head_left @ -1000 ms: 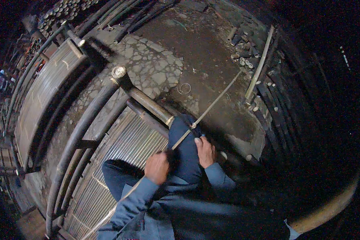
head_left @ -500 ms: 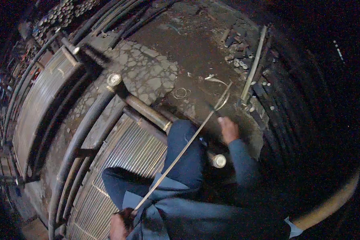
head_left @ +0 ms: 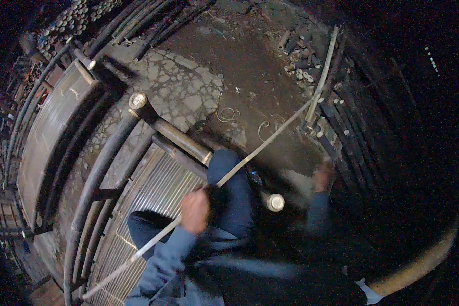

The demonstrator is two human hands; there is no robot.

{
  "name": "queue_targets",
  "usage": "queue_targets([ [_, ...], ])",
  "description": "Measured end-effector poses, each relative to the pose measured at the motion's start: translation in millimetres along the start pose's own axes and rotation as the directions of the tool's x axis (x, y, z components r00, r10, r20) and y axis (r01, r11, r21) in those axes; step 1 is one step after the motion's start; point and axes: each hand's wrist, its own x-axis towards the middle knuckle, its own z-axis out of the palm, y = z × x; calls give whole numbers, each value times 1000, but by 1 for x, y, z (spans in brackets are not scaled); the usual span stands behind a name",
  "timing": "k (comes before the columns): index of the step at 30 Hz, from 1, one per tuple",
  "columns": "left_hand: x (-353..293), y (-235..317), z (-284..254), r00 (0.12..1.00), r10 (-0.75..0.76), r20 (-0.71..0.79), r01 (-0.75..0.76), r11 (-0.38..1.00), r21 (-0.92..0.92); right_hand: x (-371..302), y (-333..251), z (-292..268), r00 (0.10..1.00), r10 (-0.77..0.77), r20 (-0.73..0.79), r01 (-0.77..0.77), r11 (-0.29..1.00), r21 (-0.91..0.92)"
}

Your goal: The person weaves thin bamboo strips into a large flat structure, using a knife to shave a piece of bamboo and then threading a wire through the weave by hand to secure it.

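Note:
A long, thin, pale bamboo strip [head_left: 270,143] runs slantwise across my lap, from the lower left to the pile at the right. My left hand [head_left: 194,210] is closed around it near my knee. Off to the right, in dim light, my right hand [head_left: 323,176] is apart from the strip. Motion smears its fingers, so whether it holds anything is not visible. Beneath my legs lies a bamboo slat bench [head_left: 160,186] with a round pole frame [head_left: 181,135].
A second slatted bench [head_left: 53,137] stands at the left. Bamboo poles [head_left: 359,145] lie stacked at the right, near short cut pieces [head_left: 303,58]. Thin curled shavings [head_left: 228,115] lie on the dirt floor [head_left: 250,66]. A cut pole end [head_left: 275,202] juts up beside my knee.
My left hand has moved up and to the right, to the middle of the strip. The strip now reaches farther both ways. My right hand has drawn away to the right.

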Motion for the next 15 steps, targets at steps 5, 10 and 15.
queue_targets([
  [5, 41, 35, 29, 972, -123, 199, 86, 979, 184, -80, -243, -76, 873, -16, 488, -297, 776, 556],
  [10, 31, 18, 34, 974, -109, 200, 88, 990, 114, -106, -276, -87, 889, -177, 422, -196, 686, 701],
  [15, -16, 2, 3, 987, -85, 137, 88, 996, -14, -102, -285, -100, 808, -297, 510, -117, 767, 631],
])
